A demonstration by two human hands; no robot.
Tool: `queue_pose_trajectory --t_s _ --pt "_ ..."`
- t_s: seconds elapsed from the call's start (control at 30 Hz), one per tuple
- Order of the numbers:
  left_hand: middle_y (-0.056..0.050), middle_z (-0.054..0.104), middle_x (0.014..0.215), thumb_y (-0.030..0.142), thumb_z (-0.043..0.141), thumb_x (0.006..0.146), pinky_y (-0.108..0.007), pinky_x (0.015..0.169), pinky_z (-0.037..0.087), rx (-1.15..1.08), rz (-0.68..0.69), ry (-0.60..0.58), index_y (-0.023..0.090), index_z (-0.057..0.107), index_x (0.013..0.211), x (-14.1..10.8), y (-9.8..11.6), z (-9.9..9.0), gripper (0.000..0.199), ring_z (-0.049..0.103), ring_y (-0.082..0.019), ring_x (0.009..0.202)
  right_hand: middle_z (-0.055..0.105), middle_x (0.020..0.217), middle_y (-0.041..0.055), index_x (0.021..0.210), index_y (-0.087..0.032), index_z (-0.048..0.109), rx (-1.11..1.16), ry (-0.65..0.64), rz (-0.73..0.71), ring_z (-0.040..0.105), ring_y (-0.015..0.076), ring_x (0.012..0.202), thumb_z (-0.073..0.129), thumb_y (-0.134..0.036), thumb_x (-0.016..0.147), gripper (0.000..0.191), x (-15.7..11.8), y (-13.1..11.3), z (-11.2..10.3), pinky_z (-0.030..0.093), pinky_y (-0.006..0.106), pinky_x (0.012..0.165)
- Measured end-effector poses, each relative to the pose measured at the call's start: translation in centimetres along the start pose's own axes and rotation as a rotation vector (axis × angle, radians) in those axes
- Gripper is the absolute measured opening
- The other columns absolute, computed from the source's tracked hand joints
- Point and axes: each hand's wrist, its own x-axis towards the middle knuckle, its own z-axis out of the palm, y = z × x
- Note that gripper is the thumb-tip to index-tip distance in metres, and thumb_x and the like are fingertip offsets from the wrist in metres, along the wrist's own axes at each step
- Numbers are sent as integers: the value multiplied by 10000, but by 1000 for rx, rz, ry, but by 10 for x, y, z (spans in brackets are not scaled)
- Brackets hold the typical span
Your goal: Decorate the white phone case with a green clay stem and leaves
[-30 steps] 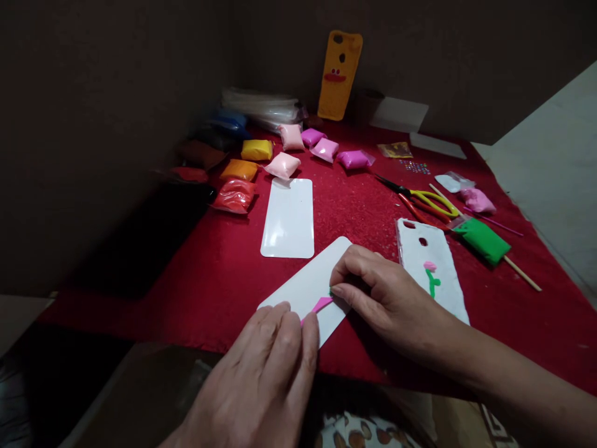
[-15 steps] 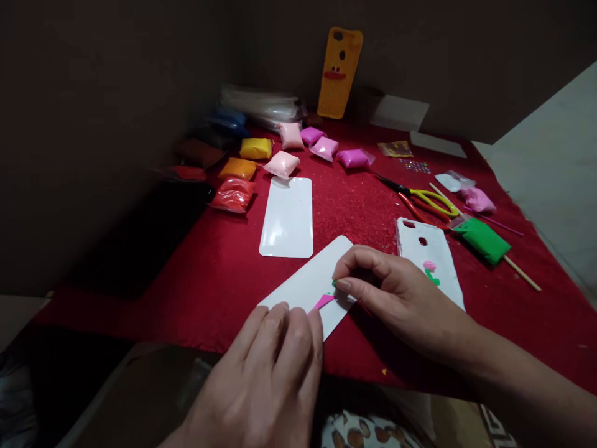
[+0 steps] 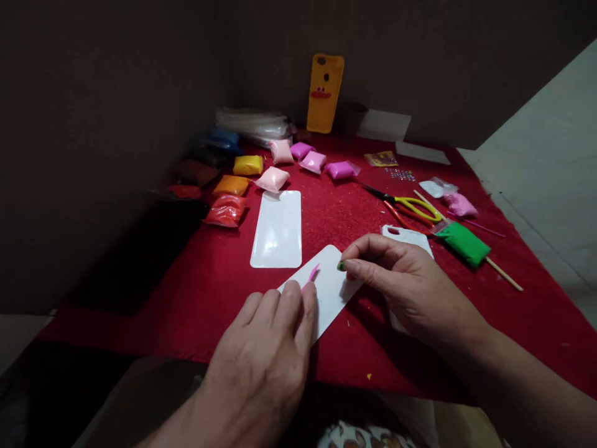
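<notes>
My left hand (image 3: 268, 342) is closed over a pink clay tool (image 3: 314, 272), whose flat pointed tip sticks out past the fingers. The tool's other end is hidden under the hand. These fingers rest over a slanted white board (image 3: 329, 311) near the table's front. Between thumb and forefinger, my right hand (image 3: 401, 280) pinches a small bit of green clay (image 3: 341, 266) just above the board's right side. Behind that hand, a white-coated phone case (image 3: 407, 235) shows only its upper part.
A second white board (image 3: 277, 233) lies farther back. Bagged clay packs, such as the red one (image 3: 226, 210), line the left and back. Right of centre are yellow-handled pliers (image 3: 417, 206) and a green clay pack (image 3: 466, 242) on a stick. An orange phone case (image 3: 325, 93) leans upright behind.
My right hand has drawn the green bit slightly away from the pink tool. The tool's tip has turned to point farther back. The whole view has shifted a little.
</notes>
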Motion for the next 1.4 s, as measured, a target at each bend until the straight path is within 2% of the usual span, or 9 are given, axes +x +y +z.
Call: queue_pose_trajectory --t_s 0.1,0.2,0.27,0.37,0.43,0.5,0.83,1.13,1.4 --pt "-191 590 1118 15 451 796 -470 762 506 -65 -4 -146 49 541 1246 5 -3 1 460 540 -316 925 595 742 -16 804 -174 653 138 31 22 520 94 674 730 -271 785 126 -1 -4 -3 391 211 626" --pt "-155 581 1138 72 435 861 -470 838 474 -261 -81 -67 113 526 1260 14 -8 -2 411 519 -310 1022 590 702 -7 787 -153 649 318 5 122 516 89 650 742 -265 775 146 -6 -9 -4 373 199 608" --pt "-106 593 1113 141 437 912 -384 815 481 -525 -200 -16 172 532 1228 24 -10 -6 331 552 -237 964 587 686 -2 783 -142 649 431 -1 171 515 88 638 750 -239 757 142 -11 -12 -3 371 193 606" --pt "-21 635 962 267 520 911 -252 710 484 -1072 -445 -135 217 591 1028 41 -7 -15 146 590 -142 807 580 685 -2 768 -138 646 564 17 194 508 90 635 768 -204 718 147 -18 -14 0 382 198 620" --pt "-4 654 892 303 586 870 -246 709 489 -1357 -565 -186 211 603 936 53 -1 -19 114 607 -142 793 577 693 -2 766 -141 645 626 23 198 498 92 635 776 -207 706 159 -23 -14 1 388 209 631" --pt "-9 668 884 293 629 836 -269 747 498 -1506 -626 -161 203 611 916 62 5 -21 122 619 -158 824 571 692 -4 753 -140 646 663 30 182 485 91 632 789 -217 692 173 -27 -12 2 385 212 633" --pt "0 648 762 265 639 831 -248 679 485 -1557 -693 -116 177 589 819 80 25 -15 102 600 -134 718 597 639 2 686 -127 650 777 81 171 509 91 598 845 -212 603 229 -37 -8 -4 406 221 629" --pt "6 642 738 286 642 846 -226 628 436 -1650 -683 -255 167 611 818 88 26 -8 126 556 -106 663 644 695 33 774 -123 637 784 101 178 601 122 622 783 -231 684 203 -44 0 -17 443 232 638" --pt "12 604 689 280 654 832 -233 638 427 -1713 -719 -262 164 619 793 95 32 -4 127 537 -106 646 650 677 15 783 -145 615 799 143 157 609 121 602 802 -231 648 246 -46 2 -21 459 242 638"
